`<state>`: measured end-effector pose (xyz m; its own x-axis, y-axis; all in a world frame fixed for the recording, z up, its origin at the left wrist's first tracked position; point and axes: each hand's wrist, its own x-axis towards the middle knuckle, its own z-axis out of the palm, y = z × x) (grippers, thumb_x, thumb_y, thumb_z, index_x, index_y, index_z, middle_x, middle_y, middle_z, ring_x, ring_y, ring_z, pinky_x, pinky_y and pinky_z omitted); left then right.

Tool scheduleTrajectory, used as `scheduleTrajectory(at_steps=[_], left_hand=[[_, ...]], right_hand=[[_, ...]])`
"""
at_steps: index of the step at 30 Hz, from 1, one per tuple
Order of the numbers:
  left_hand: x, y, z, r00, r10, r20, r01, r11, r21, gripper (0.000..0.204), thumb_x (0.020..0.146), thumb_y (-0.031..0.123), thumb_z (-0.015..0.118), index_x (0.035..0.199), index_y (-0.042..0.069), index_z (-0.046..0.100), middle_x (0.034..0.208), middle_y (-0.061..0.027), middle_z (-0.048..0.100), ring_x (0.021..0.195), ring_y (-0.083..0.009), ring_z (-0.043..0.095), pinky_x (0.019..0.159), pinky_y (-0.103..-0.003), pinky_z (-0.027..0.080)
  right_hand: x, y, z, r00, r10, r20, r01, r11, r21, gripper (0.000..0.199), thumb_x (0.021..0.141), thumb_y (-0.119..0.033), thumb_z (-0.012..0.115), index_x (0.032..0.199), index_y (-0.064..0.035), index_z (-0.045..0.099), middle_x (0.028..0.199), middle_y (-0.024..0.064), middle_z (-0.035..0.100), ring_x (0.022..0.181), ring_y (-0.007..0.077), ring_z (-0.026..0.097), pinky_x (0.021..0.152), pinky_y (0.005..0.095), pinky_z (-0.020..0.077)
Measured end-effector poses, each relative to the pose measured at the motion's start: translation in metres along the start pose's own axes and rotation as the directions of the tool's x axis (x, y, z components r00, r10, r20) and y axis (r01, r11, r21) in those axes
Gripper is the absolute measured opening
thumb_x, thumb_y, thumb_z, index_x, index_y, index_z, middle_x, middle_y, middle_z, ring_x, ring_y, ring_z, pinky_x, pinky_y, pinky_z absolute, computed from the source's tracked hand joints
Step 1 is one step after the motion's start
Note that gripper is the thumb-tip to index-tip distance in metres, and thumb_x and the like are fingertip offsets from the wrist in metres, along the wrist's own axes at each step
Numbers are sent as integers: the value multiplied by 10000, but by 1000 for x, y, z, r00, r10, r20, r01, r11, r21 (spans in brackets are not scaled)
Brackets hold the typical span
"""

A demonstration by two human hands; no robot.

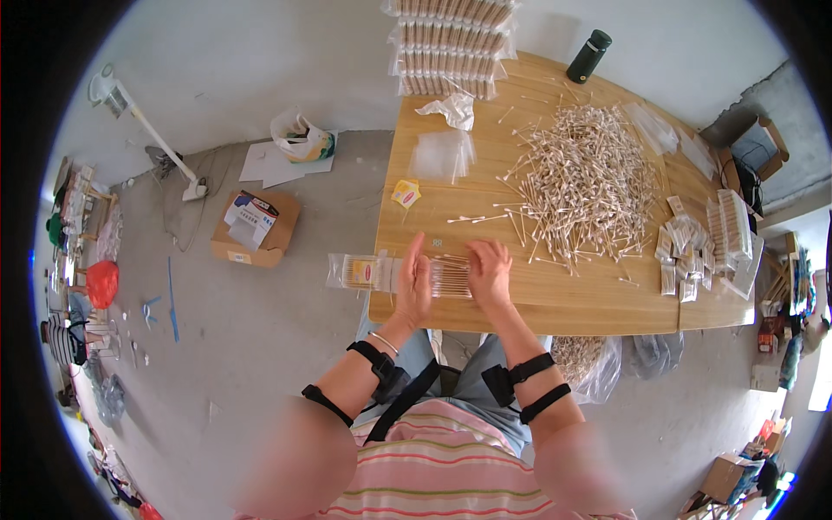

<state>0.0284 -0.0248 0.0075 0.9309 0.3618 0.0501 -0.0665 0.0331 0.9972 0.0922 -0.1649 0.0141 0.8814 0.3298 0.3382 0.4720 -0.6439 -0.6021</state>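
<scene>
Both hands, the left hand point(414, 286) and the right hand point(490, 274), are pressing with open, flat fingers on a clear plastic packet of cotton swabs point(407, 275) at the desk point(598, 303) near edge, probably light, slippery and crushable, best held by its ends.

The middle of the clear pack of swabs point(407, 275) is hidden by the left hand point(414, 289) and the right hand point(490, 273), so it cannot be told how tightly it is held. The stack of packed swabs point(451, 43) at the far end of the bench point(589, 303) is cut off by the top edge. The upper arms are blurred. The things on the far-left shelf point(82, 208) are too small to be told apart.
</scene>
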Motion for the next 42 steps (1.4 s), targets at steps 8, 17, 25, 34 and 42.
scheduleTrajectory(at_steps=[8,17,25,34,42], left_hand=[[4,-1,11,972,89,216,-157,934,321,586,1006,335,416,1430,-52,305,1467,-232,352,1376,-340,327,1128,-392,259],[9,19,28,829,-84,554,-520,251,816,902,851,556,552,1469,-24,241,1542,-173,240,1459,-288,143,1178,-460,104],[-23,15,26,806,-88,585,-552,241,798,922,828,583,562,1473,3,250,1529,-177,260,1440,-313,189,1171,-480,113],[-11,-4,0,991,124,53,-134,900,414,485,990,193,425,1417,-21,339,1452,-224,365,1365,-359,332,1127,-426,258],[-18,-14,-2,995,31,-97,-24,997,76,429,1016,174,395,1389,-39,393,1428,-184,425,1325,-267,405,1092,-352,318]], right_hand=[[-19,-5,23,952,250,-175,-115,826,552,314,992,-152,434,1244,22,504,1357,223,471,1277,342,444,1061,375,347],[-32,19,1,922,356,-149,-195,762,618,493,1030,-331,373,1338,51,430,1426,224,417,1325,318,403,1087,373,319],[-35,14,-13,933,354,-69,-245,762,599,469,1020,-278,385,1355,49,414,1437,231,401,1336,341,391,1095,387,316],[-46,-21,-1,956,-51,288,143,941,-308,665,903,-353,535,1437,-12,335,1515,205,281,1432,354,205,1166,477,154],[-33,-33,7,921,6,390,149,919,-366,807,856,-506,560,1459,-32,307,1527,179,270,1446,340,169,1174,481,116]])
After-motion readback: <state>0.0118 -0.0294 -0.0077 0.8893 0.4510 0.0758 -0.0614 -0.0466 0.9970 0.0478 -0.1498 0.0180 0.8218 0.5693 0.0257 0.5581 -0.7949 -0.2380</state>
